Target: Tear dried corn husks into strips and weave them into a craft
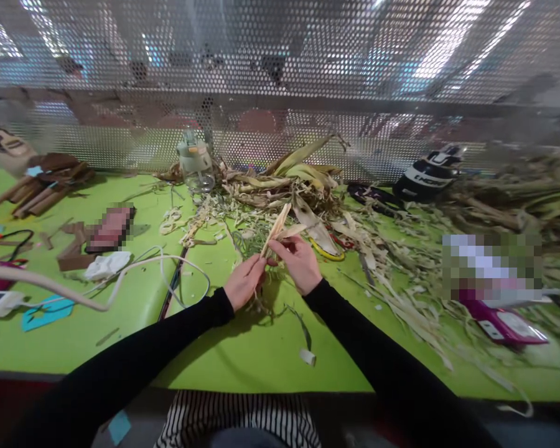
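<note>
Here, at the middle of the frame, a pale dried husk strip (276, 231) stands tilted, its upper end leaning toward the upper right, and both hands close on its lower part. The left hand (243, 281) pinches the bottom end between fingertips, its grip narrow and shut on the strip; the right hand (300, 261) holds it just above, fingers curled around the side, grip also closed on it. Both arms wear black sleeves that run down to the lower corners of the frame. Under the hands lies a small tangle of thin green and tan fibres (256, 246) on the bright green desk (242, 354). Just above, toward the upper middle, sits a heap of dried leaves and husks (289, 177), with a clear bottle (196, 165) just left of it. Loose pale shreds (401, 286) spread across the right half of the desk. A yellow ring (326, 252) lies just right of the right hand. A white cable (121, 280) loops over the left part of the desk, near a crumpled white piece (106, 264). A magenta device (504, 323) rests at the lower right. A perforated metal screen (280, 74) fills the top of the frame behind the desk.
</note>
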Tool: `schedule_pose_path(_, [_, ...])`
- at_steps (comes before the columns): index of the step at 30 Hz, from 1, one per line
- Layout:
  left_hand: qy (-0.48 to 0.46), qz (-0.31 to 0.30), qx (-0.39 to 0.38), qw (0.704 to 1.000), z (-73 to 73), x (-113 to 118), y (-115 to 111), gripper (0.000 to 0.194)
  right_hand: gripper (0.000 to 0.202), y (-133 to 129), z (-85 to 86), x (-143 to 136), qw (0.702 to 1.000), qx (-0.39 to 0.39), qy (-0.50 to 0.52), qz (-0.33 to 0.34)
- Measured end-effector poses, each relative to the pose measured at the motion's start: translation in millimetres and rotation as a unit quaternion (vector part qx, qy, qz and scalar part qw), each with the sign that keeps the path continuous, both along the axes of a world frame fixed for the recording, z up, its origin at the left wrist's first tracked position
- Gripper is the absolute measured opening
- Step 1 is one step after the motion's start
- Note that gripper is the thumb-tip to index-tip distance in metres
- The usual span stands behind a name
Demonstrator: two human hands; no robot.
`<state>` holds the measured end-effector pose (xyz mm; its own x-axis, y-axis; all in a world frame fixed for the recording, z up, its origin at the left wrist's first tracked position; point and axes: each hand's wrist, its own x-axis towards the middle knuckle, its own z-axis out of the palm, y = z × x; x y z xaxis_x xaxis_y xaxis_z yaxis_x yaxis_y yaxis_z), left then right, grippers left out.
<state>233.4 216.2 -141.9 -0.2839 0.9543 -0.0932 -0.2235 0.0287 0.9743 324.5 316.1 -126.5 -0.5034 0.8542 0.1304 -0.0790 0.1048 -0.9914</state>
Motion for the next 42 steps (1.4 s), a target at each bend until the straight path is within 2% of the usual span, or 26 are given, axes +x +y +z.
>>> schedule_pose_path(4, [0.038,-0.031,0.018,0.999,-4.7,1.6,-1.1,0.036,0.032,0.3,4.9,1.9,0.999,0.004,0.033,0.011])
schedule_pose_path(7, [0.045,-0.065,0.025,0.997,-1.8,-0.6,-1.1,0.034,0.046,-1.9,11.7,4.4,0.998,-0.014,0.056,0.008])
schedule_pose_path(10, [-0.019,-0.069,0.023,0.997,6.1,-3.3,-0.1,0.032,0.054,-6.6,17.1,6.3,0.997,-0.026,0.048,0.047])
schedule_pose_path(14, [-0.068,-0.047,0.023,0.996,17.9,-4.5,-0.2,0.028,0.045,-13.0,19.9,7.4,0.991,-0.028,0.044,0.119])
schedule_pose_path(17, [-0.084,-0.063,0.007,0.994,22.7,-3.9,-1.5,0.025,0.056,-14.7,21.2,8.3,0.991,-0.031,0.059,0.114])
schedule_pose_path(21, [-0.112,-0.084,0.002,0.99,23.7,-3.8,-3.7,0.027,0.072,-14.3,24.4,7.7,0.992,-0.012,0.03,0.125])
schedule_pose_path(23, [-0.096,-0.082,0.024,0.992,24.6,-6.5,-4.1,0.029,0.067,-13.3,27.8,7.6,0.991,0.006,0.027,0.134])
schedule_pose_path(26, [-0.083,-0.035,0.075,0.993,30.6,-16.5,-3.3,0.026,0.05,-9.9,36.3,14.6,0.994,0.058,0.037,0.081])
schedule_pose_path(28, [-0.105,0.028,0.111,0.988,38.6,-26.0,-2.6,0.022,0.041,-5.6,44.4,28.1,0.995,0.09,0.006,0.05])
schedule_pose_path(30, [-0.135,0.091,0.129,0.978,48.5,-35.3,-2.7,0.019,0.033,1.6,54.0,49.2,0.99,0.115,-0.061,0.053])
schedule_pose_path(32, [-0.16,0.134,0.135,0.969,58.2,-42.0,-3.8,0.018,0.028,13.1,65.0,76.1,0.98,0.147,-0.126,0.041])
schedule_pose_path(33, [-0.169,0.147,0.137,0.965,62.1,-43.9,-4.6,0.018,0.027,20.5,71.0,90.7,0.975,0.168,-0.144,0.014])
schedule_pose_path(38, [-0.182,0.152,0.136,0.962,69.7,-41.1,-8.1,0.017,0.018,58.6,98.5,156.2,0.935,0.216,-0.262,-0.104])
schedule_pose_path(42, [-0.183,0.152,0.142,0.961,72.3,-39.3,-10.5,0.018,0.013,69.4,105.7,182.9,0.9,0.225,-0.359,-0.107])
